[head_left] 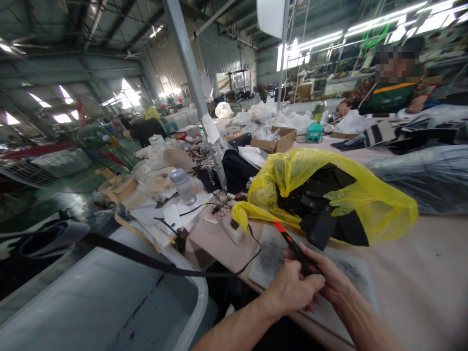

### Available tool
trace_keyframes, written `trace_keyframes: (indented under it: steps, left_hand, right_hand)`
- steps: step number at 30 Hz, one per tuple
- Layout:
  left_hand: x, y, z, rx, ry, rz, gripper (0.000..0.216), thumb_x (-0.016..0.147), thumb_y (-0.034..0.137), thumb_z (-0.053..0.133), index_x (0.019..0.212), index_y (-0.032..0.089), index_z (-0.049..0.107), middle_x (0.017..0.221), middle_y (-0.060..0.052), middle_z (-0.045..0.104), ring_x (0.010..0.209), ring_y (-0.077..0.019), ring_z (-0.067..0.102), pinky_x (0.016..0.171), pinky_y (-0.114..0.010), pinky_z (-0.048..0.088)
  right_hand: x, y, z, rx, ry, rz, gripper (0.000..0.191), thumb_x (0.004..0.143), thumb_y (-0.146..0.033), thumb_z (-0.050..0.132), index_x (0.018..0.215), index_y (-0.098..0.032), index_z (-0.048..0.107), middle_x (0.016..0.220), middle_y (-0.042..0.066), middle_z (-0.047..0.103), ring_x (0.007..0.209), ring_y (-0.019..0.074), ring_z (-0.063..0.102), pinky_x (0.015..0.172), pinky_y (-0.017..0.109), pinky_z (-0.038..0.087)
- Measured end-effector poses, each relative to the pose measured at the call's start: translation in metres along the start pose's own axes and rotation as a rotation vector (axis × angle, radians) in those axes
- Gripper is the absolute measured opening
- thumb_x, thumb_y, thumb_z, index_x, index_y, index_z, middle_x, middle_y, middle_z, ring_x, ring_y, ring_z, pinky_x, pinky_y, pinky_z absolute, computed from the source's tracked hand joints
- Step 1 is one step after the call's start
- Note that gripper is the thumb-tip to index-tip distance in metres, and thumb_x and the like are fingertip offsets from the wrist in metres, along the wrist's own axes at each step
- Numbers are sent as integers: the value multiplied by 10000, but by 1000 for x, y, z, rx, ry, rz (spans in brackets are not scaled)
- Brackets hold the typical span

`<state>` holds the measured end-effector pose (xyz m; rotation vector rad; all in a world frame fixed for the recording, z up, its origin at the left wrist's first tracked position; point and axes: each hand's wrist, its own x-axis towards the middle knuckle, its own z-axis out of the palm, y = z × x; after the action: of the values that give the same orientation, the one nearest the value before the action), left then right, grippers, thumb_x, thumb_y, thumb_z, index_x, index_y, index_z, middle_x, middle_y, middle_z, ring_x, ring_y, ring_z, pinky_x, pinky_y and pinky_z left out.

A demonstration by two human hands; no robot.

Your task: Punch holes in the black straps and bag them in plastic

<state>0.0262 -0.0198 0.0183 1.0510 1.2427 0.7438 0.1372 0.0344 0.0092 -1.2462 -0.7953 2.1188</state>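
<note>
Just above a pale, dark-speckled board (268, 251), both hands meet around a slim black tool with an orange-red end (294, 248); its exact kind is unclear. My left hand (290, 287) is closed at its lower part, thumb laid along it. From the other side my right hand (331, 275) grips the same tool, its fingers partly hidden. Beyond the tool lies a yellow plastic bag (387, 200), open towards me, with black flat pieces (321, 224) spilling from its mouth.
A large pale bin (146, 302) stands at the lower left, crossed by a black strap (146, 256). Clutter on the table includes a plastic bottle (183, 187), cardboard box (283, 141) and tape roll (124, 185). A metal post (193, 73) rises mid-table. A co-worker (397, 92) sits opposite.
</note>
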Motion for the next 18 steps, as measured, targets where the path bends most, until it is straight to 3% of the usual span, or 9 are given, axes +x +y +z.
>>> trace_keyframes:
  steps: [2, 4, 8, 11, 13, 18]
  left_hand:
    - [-5, -5, -11, 287, 93, 136, 302, 838, 449, 552, 803, 158, 626, 647, -33, 622, 533, -142, 579, 565, -279, 483]
    - [-8, -10, -27, 537, 214, 276, 306, 873, 419, 521, 739, 169, 636, 739, -64, 656, 696, -182, 631, 698, -310, 514]
    - [-1, -18, -61, 762, 379, 466, 189, 858, 257, 537, 1003, 184, 633, 1044, -86, 657, 991, -218, 624, 908, -346, 518]
    - [9, -25, -91, 831, 503, 549, 406, 830, 178, 550, 1235, 163, 520, 1311, -123, 537, 1256, -243, 492, 1086, -395, 430]
    - [12, -32, -113, 883, 618, 526, 499, 811, 150, 556, 1301, 136, 463, 1413, -154, 443, 1354, -272, 391, 1145, -436, 368]
    - [6, -52, -162, 1022, 692, 426, 399, 827, 129, 511, 1224, 173, 517, 1392, -137, 457, 1307, -268, 449, 1089, -439, 435]
  right_hand:
    - [16, -7, -1, 117, -71, 37, 226, 760, -331, 693, 897, -170, 612, 833, 73, 705, 649, 167, 663, 597, 284, 566]
    - [32, -8, -4, 115, -87, 29, 179, 750, -224, 703, 868, -181, 576, 739, 20, 664, 530, 113, 603, 476, 216, 509]
    - [45, -5, 1, 98, -64, 14, 107, 814, -193, 638, 846, -176, 538, 614, -43, 521, 380, 42, 416, 331, 147, 351]
    - [25, -8, 8, 193, -86, 11, 231, 827, -253, 661, 1026, -187, 563, 636, -64, 464, 374, 16, 348, 321, 128, 309]
    - [2, -11, 9, 195, -113, -26, 360, 790, -326, 722, 1093, -218, 560, 650, -70, 442, 378, 14, 334, 313, 132, 299]
    - [-47, -1, -16, 94, -50, 4, 485, 677, -445, 807, 1064, -278, 565, 670, -68, 452, 365, 14, 325, 297, 141, 294]
